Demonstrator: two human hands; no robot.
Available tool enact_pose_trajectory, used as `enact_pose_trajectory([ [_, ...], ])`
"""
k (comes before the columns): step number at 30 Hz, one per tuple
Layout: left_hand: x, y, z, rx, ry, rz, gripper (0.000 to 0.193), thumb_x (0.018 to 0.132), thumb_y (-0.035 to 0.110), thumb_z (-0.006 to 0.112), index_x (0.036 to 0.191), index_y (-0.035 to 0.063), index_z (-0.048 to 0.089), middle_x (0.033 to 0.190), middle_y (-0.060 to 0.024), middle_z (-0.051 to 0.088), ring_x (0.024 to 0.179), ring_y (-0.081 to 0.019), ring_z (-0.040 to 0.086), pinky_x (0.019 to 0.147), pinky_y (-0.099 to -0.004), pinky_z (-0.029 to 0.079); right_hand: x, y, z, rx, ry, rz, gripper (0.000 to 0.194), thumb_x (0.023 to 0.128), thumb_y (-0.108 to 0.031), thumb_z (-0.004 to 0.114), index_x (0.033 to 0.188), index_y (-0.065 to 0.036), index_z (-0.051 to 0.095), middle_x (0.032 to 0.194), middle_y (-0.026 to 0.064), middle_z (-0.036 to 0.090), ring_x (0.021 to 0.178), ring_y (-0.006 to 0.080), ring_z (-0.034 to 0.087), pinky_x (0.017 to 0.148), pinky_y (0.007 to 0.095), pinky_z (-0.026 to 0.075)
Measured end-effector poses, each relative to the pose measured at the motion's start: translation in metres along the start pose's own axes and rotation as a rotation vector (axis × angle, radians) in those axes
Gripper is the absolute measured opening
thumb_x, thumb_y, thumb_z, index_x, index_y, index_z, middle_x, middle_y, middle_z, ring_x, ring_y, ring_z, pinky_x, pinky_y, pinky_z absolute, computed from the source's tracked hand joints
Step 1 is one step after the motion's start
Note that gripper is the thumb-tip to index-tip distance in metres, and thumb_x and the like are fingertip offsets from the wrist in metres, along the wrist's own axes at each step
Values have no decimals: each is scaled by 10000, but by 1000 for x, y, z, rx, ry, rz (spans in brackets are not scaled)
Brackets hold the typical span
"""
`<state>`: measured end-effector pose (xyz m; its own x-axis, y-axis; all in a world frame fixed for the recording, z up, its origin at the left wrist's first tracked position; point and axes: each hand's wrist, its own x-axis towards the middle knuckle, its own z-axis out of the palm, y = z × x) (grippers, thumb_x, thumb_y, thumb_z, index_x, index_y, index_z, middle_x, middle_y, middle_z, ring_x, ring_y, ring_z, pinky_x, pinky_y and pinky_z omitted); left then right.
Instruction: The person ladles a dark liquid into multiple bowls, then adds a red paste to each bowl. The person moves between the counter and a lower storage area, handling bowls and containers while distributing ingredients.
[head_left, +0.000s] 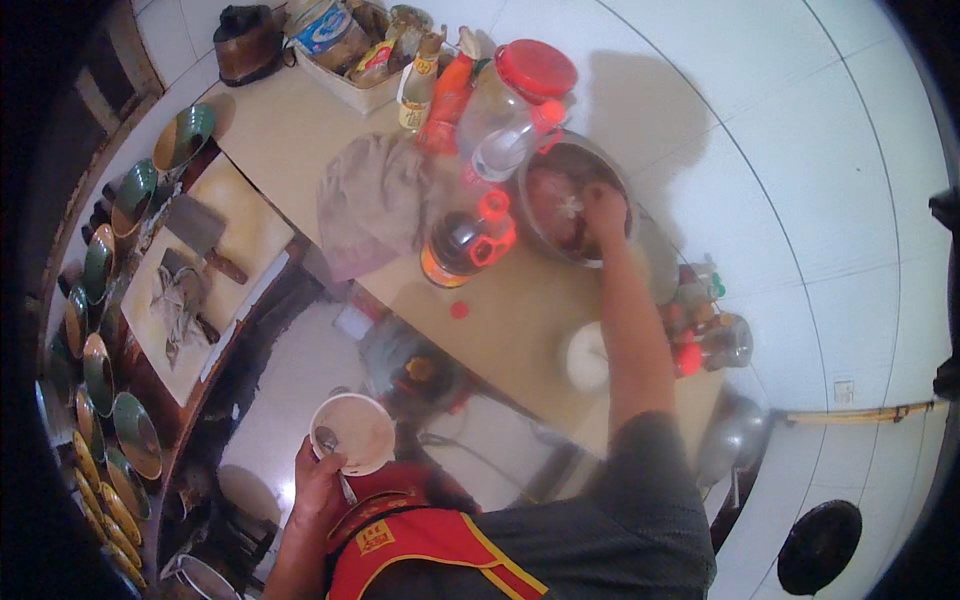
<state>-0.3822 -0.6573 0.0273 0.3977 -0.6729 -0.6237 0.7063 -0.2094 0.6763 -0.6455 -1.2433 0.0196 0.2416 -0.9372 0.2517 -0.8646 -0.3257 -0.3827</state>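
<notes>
My left hand (321, 474) grips a white bowl (360, 435) by its rim, together with a metal spoon (328, 442) whose handle sticks out over the edge. My right hand (602, 208) reaches into a large round pot (632, 225) at the back of the counter. Reddish-brown contents (544, 187) and a small whitish thing (570, 206) show inside the pot. The right fingers are blurred, so what they hold cannot be told. A dark sauce bottle with a red handle (454, 247) stands left of the pot, with a red cap (460, 310) lying on the counter before it.
A tall jar with a red lid (536, 69), a beige cloth (375, 195) and a basket of packets (367, 97) line the counter (517, 345). Several small jars (724, 341) stand beyond my right forearm. At left, a cleaver (199, 229) lies on a cutting board (255, 217) near stacked plates (97, 375).
</notes>
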Motion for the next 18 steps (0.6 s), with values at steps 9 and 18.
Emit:
enact_pose_trajectory([
  [9, -1, -20, 25, -6, 89, -62, 608, 731, 10, 612, 1320, -46, 473, 1229, -138, 578, 1109, -244, 598, 1005, -372, 484, 20, 59, 42, -126, -180, -38, 367, 872, -428, 668, 948, -81, 760, 949, 207, 717, 938, 384, 686, 837, 468, 535],
  [18, -6, -24, 30, -59, 58, -66, 583, 747, -10, 606, 1314, -54, 478, 1209, -136, 589, 1101, -237, 607, 998, -363, 491, 28, 87, 69, 12, -21, -180, 301, 818, -342, 721, 868, -46, 743, 880, 189, 719, 838, 358, 703, 784, 433, 546],
])
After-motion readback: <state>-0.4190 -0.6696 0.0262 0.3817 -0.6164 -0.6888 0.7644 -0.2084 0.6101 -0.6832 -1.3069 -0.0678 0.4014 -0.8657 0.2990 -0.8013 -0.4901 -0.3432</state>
